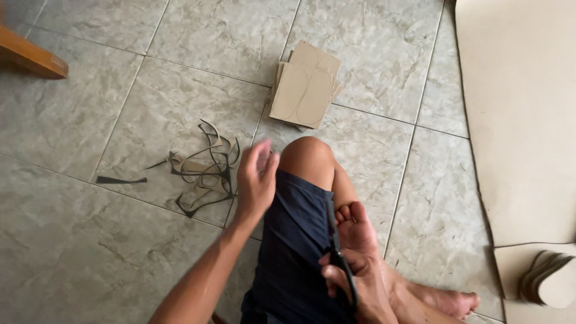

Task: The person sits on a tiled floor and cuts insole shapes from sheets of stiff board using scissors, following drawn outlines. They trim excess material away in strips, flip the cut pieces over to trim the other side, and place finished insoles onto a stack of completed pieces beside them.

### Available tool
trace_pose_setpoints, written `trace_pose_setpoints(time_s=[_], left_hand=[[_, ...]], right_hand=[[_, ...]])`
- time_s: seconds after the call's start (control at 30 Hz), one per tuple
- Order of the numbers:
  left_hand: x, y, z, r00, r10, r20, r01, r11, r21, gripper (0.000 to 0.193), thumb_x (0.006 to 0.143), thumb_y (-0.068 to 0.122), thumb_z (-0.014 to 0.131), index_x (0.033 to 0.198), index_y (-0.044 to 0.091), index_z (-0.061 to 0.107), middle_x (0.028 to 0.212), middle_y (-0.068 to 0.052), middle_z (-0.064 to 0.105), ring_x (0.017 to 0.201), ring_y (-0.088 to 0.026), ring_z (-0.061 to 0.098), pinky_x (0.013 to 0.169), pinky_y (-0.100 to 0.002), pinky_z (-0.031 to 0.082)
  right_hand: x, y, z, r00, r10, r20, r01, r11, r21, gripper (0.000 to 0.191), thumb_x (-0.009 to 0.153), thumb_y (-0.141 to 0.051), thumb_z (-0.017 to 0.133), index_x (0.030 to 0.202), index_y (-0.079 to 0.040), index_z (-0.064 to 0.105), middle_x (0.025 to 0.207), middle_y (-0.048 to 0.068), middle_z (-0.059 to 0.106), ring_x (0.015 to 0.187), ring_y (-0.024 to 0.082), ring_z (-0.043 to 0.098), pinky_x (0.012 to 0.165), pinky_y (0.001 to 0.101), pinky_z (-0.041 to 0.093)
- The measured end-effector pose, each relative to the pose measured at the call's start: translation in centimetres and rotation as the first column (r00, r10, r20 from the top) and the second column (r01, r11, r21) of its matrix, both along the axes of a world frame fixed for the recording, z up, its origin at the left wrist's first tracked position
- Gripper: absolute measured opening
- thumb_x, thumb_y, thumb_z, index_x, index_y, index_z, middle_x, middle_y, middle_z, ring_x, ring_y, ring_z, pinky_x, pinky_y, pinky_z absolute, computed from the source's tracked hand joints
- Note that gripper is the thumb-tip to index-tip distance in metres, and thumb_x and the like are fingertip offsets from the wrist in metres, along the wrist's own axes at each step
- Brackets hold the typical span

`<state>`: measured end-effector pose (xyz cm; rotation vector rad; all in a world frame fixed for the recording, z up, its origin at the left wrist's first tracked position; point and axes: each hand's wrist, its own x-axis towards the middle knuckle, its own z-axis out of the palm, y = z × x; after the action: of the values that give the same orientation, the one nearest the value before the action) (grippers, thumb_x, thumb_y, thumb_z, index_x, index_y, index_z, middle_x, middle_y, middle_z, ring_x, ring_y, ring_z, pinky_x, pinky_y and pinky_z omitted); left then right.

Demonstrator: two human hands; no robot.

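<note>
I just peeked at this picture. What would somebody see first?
Probably the left hand, raised open in the middle above a tangle of dark cut strips on the tiled floor. Next, the right hand holding black scissors low down, and the stack of tan cardboard squares beyond the knee.

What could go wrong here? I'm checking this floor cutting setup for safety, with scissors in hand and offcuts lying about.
1. The right hand holds black scissors right against the thigh and bare foot; a slip might nick skin.
2. The curled offcuts on the tile floor could be slipped on.
3. The left hand is in mid-air, away from the cardboard squares.
</note>
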<state>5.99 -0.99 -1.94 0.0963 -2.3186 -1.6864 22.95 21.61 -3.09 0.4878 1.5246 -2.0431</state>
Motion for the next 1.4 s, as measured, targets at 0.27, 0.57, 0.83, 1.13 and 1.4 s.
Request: trace_pose_setpoints(time_s=[0.27,0.57,0.83,1.13,1.4], left_hand=[[-10.6,1.6,2.6,0.975,0.064,0.214,0.111,0.692,-0.713,0.057,0.092,0.042,0.072,0.13,0.002,0.057,0.122,-0.02,0.06,0.112,-0.04,0.058,0.09,-0.052,0.049],[-11.2,1.8,3.4,0.962,0.097,0.255,0.138,0.634,-0.761,0.064,0.086,0.041,0.076,0.135,0.005,0.055,0.125,-0.017,0.061,0.118,-0.039,0.057,0.091,-0.052,0.05],[-11.5,5.5,4.4,0.955,0.027,0.296,0.22,0.608,-0.763,0.103,0.075,0.064,0.08,0.152,0.011,0.036,0.151,-0.037,0.03,0.142,-0.05,0.028,0.112,-0.064,0.024],[-12.4,7.0,3.7,0.95,0.072,0.303,0.171,0.692,-0.701,0.132,0.067,0.058,0.087,0.161,0.011,0.007,0.153,-0.043,0.019,0.146,-0.053,0.019,0.113,-0.072,0.01],[6.4,10.5,4.4,0.851,-0.525,0.015,0.436,0.691,-0.577,0.106,0.067,0.047,0.087,0.151,0.008,0.035,0.153,-0.04,0.026,0.144,-0.053,0.025,0.11,-0.064,0.02]], right_hand=[[1.5,1.2,-2.2,0.925,-0.364,-0.108,0.331,0.912,-0.243,0.03,0.094,-0.024,0.066,0.1,0.006,0.066,0.056,0.013,0.059,0.048,0.023,0.055,0.052,0.0306,0.042],[-2.2,-0.8,1.4,0.871,-0.372,-0.32,0.263,0.905,-0.334,0.046,0.092,-0.024,0.061,0.133,-0.005,0.051,0.107,0.006,0.07,0.128,0.02,0.052,0.12,0.0349,0.026],[-1.6,2.0,-2.3,0.9,-0.137,-0.415,-0.05,0.912,-0.408,0.041,0.107,-0.035,0.057,0.12,0.004,0.058,0.074,0.016,0.067,0.095,0.021,0.061,0.105,0.0315,0.036],[0.4,0.6,-0.8,0.92,-0.349,-0.182,0.234,0.856,-0.461,0.044,0.097,-0.026,0.066,0.133,-0.003,0.058,0.092,0.012,0.067,0.061,0.019,0.061,0.058,0.0272,0.048],[1.3,0.1,-1.2,0.774,-0.58,-0.254,0.612,0.788,0.063,0.024,0.098,-0.019,0.066,0.097,0.005,0.067,0.073,0.01,0.067,0.063,0.016,0.063,0.056,0.0281,0.049]])
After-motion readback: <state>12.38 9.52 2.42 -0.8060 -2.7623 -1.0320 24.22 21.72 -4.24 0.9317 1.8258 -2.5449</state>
